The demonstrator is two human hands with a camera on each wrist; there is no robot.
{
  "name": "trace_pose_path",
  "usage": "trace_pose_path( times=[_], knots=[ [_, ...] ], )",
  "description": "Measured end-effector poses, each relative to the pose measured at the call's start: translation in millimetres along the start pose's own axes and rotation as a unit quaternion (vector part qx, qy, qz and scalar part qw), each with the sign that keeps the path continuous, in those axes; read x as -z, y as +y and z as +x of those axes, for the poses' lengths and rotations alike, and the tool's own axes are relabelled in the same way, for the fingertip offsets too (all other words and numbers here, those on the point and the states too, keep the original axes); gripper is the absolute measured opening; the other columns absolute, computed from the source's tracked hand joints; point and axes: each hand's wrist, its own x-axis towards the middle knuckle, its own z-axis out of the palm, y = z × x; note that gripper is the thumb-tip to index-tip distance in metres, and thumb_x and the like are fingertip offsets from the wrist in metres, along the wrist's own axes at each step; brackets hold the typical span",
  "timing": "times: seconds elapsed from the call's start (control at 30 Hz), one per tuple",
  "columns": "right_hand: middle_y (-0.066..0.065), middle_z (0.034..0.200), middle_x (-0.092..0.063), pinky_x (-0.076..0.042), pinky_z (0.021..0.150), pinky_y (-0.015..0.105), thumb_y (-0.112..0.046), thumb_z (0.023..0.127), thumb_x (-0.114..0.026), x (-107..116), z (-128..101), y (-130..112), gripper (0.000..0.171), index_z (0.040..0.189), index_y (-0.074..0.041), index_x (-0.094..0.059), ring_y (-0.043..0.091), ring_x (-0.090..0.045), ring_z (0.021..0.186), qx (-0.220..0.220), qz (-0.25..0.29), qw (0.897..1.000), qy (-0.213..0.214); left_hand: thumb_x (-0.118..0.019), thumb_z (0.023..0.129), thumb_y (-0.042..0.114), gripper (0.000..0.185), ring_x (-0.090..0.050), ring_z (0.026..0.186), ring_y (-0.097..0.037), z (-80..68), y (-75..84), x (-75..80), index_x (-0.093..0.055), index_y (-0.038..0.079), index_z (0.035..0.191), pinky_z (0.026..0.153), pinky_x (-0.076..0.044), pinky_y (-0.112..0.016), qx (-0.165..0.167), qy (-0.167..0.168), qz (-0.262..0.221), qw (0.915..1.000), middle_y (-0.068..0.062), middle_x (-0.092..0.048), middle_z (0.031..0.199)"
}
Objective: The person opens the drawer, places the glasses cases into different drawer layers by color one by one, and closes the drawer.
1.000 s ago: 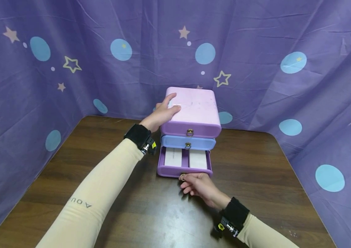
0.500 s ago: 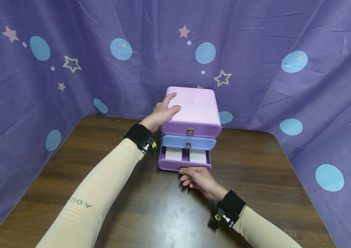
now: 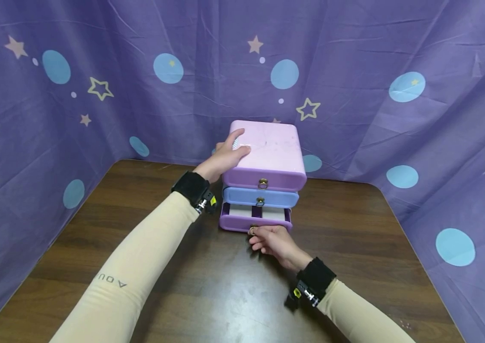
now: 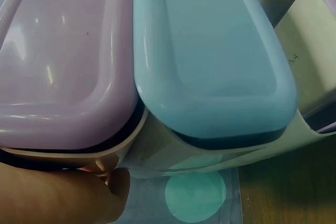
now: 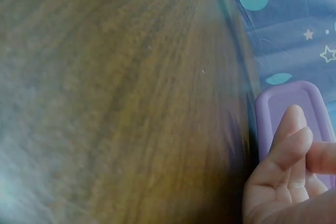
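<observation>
A small drawer cabinet [image 3: 270,145] with a pale pink top stands at the back of the table. My left hand [image 3: 223,158] rests on its upper left edge, thumb and index finger spread over the top. Low at the front, my right hand [image 3: 280,247] pinches the brass ring pull [image 3: 252,231] of the purple bottom drawer [image 3: 235,223], which is partly pulled out. Inside, a divider separates two white flat-topped pieces [image 3: 273,213]. Above it are the blue middle drawer [image 3: 244,196] and the purple top drawer [image 3: 285,181], both closed.
The brown wooden table [image 3: 354,257] spreads around the cabinet. Behind and at both sides hangs a purple curtain [image 3: 345,119] with stars and blue dots, close to the cabinet's back.
My right hand has pushed the bottom drawer inward, toward the cabinet, so less of its inside shows. My left hand has stayed on the cabinet.
</observation>
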Motion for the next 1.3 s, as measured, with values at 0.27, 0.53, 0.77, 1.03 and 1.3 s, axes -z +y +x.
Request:
trace_pose_path(
  times=[0.27, 0.53, 0.77, 1.03, 1.3],
  knots=[
    [-0.001, 0.080, -0.076, -0.050, 0.059, 0.018, -0.016, 0.105, -0.060, 1.2, 9.4, -2.3, 0.032, 0.125, 0.006, -0.071, 0.008, -0.071, 0.069, 0.001, -0.001, 1.000, 0.014, -0.056, 0.106, 0.043, 0.070, -0.015, 0.156, -0.034, 2.6, -2.7, -1.4, -0.024, 0.041, 0.168, 0.124, -0.019, -0.060, 0.003, 0.001, 0.005, 1.0000, -0.020, -0.013, 0.170],
    [-0.001, 0.081, -0.077, -0.050, 0.060, 0.018, -0.016, 0.105, -0.060, 3.2, 17.0, -4.0, 0.032, 0.125, 0.006, -0.071, 0.008, -0.071, 0.069, 0.003, -0.003, 1.000, 0.017, -0.056, 0.106, 0.043, 0.069, -0.014, 0.156, -0.035, 0.4, -1.8, -1.0, -0.024, 0.040, 0.168, 0.124, -0.019, -0.063, -0.001, -0.003, 0.001, 1.0000, -0.020, -0.012, 0.170],
    [0.001, 0.082, -0.077, -0.050, 0.059, 0.019, -0.016, 0.105, -0.059, 4.1, 23.3, -5.3, 0.031, 0.123, 0.006, -0.072, 0.009, -0.072, 0.069, 0.010, -0.004, 1.000, 0.024, -0.056, 0.107, 0.044, 0.068, -0.011, 0.158, -0.034, -0.8, -1.8, -1.2, -0.024, 0.041, 0.168, 0.124, -0.017, -0.062, 0.003, -0.008, -0.003, 1.0000, -0.019, -0.010, 0.172],
    [0.000, 0.081, -0.076, -0.050, 0.059, 0.019, -0.016, 0.105, -0.059, 5.4, 28.5, -7.9, 0.031, 0.123, 0.007, -0.071, 0.008, -0.071, 0.068, 0.018, -0.011, 0.999, 0.028, -0.057, 0.106, 0.044, 0.070, -0.013, 0.157, -0.035, 1.4, -0.4, -1.9, -0.024, 0.040, 0.168, 0.124, -0.018, -0.062, 0.004, -0.003, -0.001, 1.0000, -0.021, -0.011, 0.171],
    [0.001, 0.082, -0.077, -0.050, 0.060, 0.019, -0.017, 0.106, -0.060, 6.3, 31.6, -9.3, 0.033, 0.125, 0.009, -0.070, 0.009, -0.071, 0.070, 0.023, -0.015, 0.999, 0.024, -0.057, 0.105, 0.044, 0.070, -0.016, 0.155, -0.035, 4.9, 1.4, -0.9, -0.025, 0.041, 0.168, 0.124, -0.019, -0.060, 0.015, 0.000, 0.005, 0.9999, -0.020, -0.012, 0.170]
  ],
)
